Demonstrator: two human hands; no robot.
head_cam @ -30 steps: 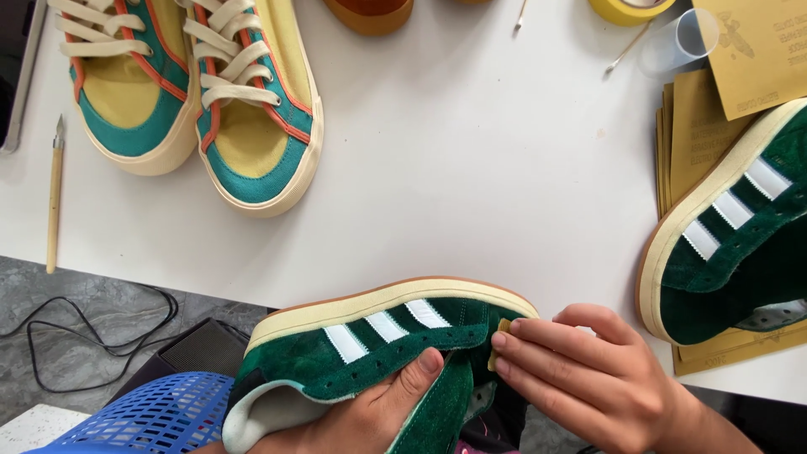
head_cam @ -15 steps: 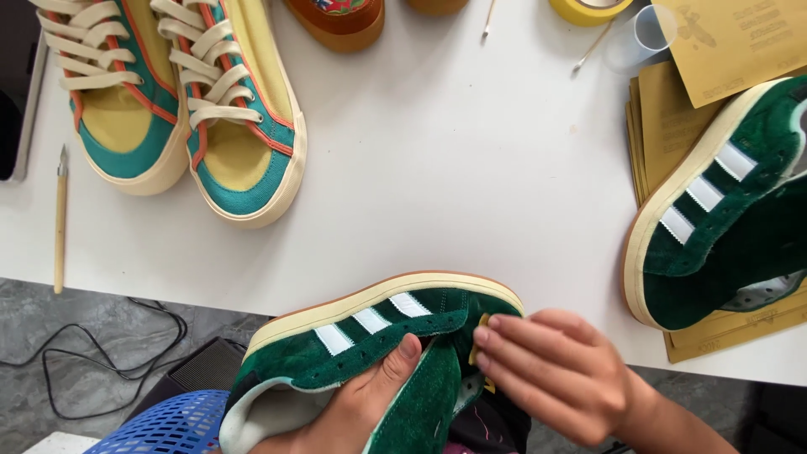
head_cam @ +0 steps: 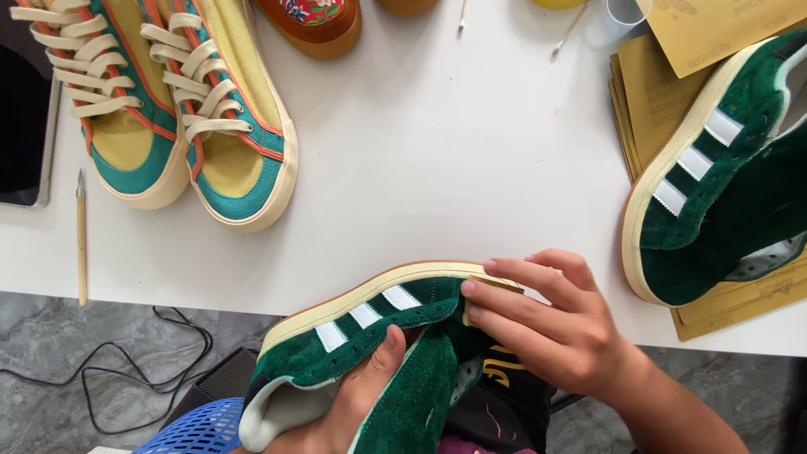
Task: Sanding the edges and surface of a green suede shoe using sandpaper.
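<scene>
Dark green suede sneaker with three white stripes and cream sole [head_cam: 378,328] held on its side at the near edge of the white counter [head_cam: 454,143], left hand [head_cam: 357,403] fingers tucked inside gripping it, right hand [head_cam: 559,328] fingers pressing a small tan sandpaper piece [head_cam: 496,287] against its upper, matching green sneaker [head_cam: 714,185] lying on tan sandpaper sheets [head_cam: 651,92] at right.

Dark tablet screen [head_cam: 21,126], far left

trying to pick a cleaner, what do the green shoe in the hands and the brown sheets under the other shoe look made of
Green shoe: the upper looks like suede, matte with a fuzzy nap; the stripes look like smooth white leather or synthetic; the cream sole looks like rubber. Brown sheets: probably sandpaper or kraft paper, flat, dull and thin-edged; the grit is too fine to tell.
</scene>
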